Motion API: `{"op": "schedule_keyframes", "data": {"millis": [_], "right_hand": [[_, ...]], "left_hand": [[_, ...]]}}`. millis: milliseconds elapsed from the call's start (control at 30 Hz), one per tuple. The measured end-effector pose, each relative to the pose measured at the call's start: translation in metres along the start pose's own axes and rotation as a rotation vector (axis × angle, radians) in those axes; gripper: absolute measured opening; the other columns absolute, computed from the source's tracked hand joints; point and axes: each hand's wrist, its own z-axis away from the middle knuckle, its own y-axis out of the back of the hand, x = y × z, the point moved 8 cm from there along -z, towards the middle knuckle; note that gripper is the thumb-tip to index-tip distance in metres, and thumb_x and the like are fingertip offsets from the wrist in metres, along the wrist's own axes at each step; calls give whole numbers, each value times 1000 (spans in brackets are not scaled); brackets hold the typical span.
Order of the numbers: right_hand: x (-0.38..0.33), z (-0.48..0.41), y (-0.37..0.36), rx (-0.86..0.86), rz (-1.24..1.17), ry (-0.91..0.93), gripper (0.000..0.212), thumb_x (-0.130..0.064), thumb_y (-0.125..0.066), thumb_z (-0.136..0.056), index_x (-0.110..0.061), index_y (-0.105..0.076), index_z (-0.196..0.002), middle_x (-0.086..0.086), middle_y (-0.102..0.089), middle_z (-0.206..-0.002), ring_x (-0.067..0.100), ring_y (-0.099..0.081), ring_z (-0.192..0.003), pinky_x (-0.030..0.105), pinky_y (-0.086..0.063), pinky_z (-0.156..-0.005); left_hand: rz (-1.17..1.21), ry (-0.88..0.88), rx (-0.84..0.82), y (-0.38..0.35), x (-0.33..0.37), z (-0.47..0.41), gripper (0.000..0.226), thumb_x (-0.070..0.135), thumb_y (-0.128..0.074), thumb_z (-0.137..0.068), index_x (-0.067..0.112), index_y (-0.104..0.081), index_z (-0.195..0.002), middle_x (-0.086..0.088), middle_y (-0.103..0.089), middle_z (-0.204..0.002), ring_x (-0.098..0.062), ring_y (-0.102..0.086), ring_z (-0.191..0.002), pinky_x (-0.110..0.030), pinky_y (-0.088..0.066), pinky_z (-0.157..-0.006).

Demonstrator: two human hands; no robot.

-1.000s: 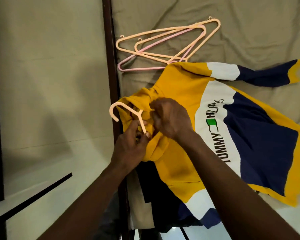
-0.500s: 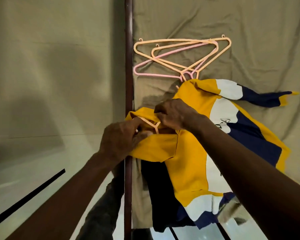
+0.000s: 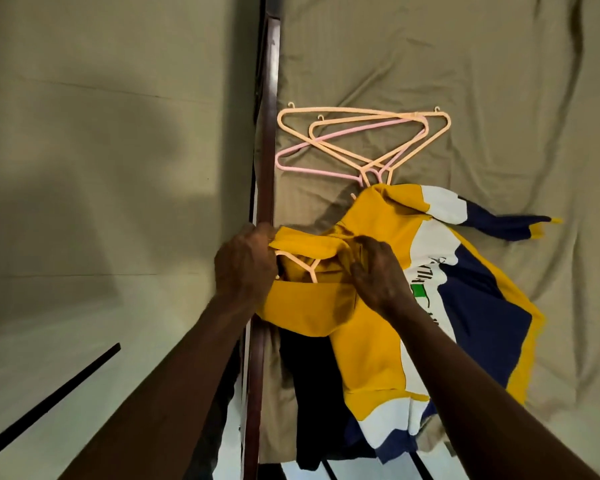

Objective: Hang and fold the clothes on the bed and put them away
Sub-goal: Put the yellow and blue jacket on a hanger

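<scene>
— Where is the yellow sweatshirt (image 3: 371,341) relative to the bed rail (image 3: 265,150)?

— It lies spread on the olive sheet (image 3: 465,64) on the bed side of the rail. Its neck end reaches the rail, and its navy and white panels fan out away from it.

— And the hands?

— The left hand (image 3: 245,268) is right at the rail, seen from the back. Its fingers are curled in and bunched together, gripping the yellow edge of the neck opening. The right hand (image 3: 378,275) is on the bed side, close to the rail. Its fingers are bent down and pinch the yellow cloth at the other side of the opening, with the tips buried in the fold.

— Is there a hanger in it?

— Yes, a peach hanger (image 3: 302,263) shows inside the opening between the two hands, just off the rail. One arm of it comes out from under the left fingers. I cannot tell whether that hand grips it as well.

— What else lies along the rail?

— The spare hangers (image 3: 361,140), peach and pink, lie stacked on the sheet just beside the rail, farther up its length than the sweatshirt. Their hooks touch the sweatshirt's far shoulder. A black garment (image 3: 312,393) lies close to the rail at its near end, partly under the yellow cloth.

— And on the other side of the rail?

— Pale floor (image 3: 84,168), with a dark strip (image 3: 49,403) slanting across it, well apart from the rail.
</scene>
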Motion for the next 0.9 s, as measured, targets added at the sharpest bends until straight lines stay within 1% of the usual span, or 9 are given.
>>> {"op": "schedule_keyframes", "data": {"millis": [100, 200, 333, 467, 567, 667, 733, 833, 900], "right_hand": [[8, 22, 1, -14, -40, -27, 55, -35, -54, -105, -15, -40, -154, 18, -46, -151, 36, -49, -135, 51, -45, -108], [-2, 40, 1, -8, 8, 50, 51, -25, -56, -104, -15, -42, -152, 17, -48, -148, 36, -50, -133, 49, -46, -107], [-21, 45, -19, -24, 147, 210, 46, -22, -59, -101, -20, -51, -146, 13, -48, -146, 35, -49, -130, 45, -48, -102], [-19, 41, -40, -17, 215, 190, 57, -29, -58, -101, -22, -39, -155, 9, -36, -159, 33, -39, -140, 45, -44, -109], [-18, 37, -38, 72, 327, 200, 46, -38, -53, -104, -22, -47, -146, 10, -45, -150, 31, -46, -131, 44, -50, -99], [-24, 21, -27, 174, 393, 190, 36, -46, -50, -105, -16, -63, -120, 12, -61, -125, 31, -54, -114, 43, -52, -85], [-33, 6, -19, 248, 237, 183, 33, -42, -54, -105, -12, -67, -111, 13, -66, -113, 32, -58, -106, 41, -49, -80], [-36, -19, 0, 411, -182, 58, 28, -36, -56, -105, -12, -68, -102, 10, -72, -97, 28, -65, -89, 35, -46, -70], [-35, -37, -5, 341, -263, -8, 28, -37, -58, -104, -13, -71, -103, 7, -75, -97, 25, -68, -87, 35, -50, -72]], "left_hand": [[-4, -117, 105, 45, 13, 2, 25, 8, -66, -89, 10, -71, -113, -15, -65, -101, -33, -64, -79, -32, -42, -65], [-164, -180, 184, 70, 26, 11, 22, 5, -67, -86, 11, -68, -107, -16, -59, -98, -34, -61, -80, -38, -51, -62], [-134, -278, -85, 33, 36, 14, 13, 16, -65, -93, 15, -71, -105, -9, -65, -103, -30, -66, -86, -31, -44, -70], [-274, -228, -243, -13, 24, 13, 26, 26, -58, -100, 10, -63, -120, -11, -64, -118, -30, -65, -104, -36, -51, -85], [-214, -125, -123, -20, 15, 13, 33, 24, -60, -98, 8, -56, -127, -17, -59, -125, -37, -66, -103, -44, -55, -85], [-34, 24, 63, -13, 5, 29, 25, 28, -67, -95, 7, -63, -109, -18, -65, -107, -37, -67, -88, -43, -54, -75], [82, 133, 58, -21, -8, 41, 24, 31, -67, -96, 8, -68, -99, -17, -70, -99, -37, -68, -90, -42, -53, -78], [200, 199, 22, -34, -17, 47, 25, 28, -66, -98, 9, -67, -115, -17, -69, -116, -38, -67, -103, -45, -53, -90], [228, 244, 33, -37, -19, 42, 29, 32, -63, -101, 11, -63, -121, -15, -68, -119, -36, -65, -107, -42, -51, -91]]}}
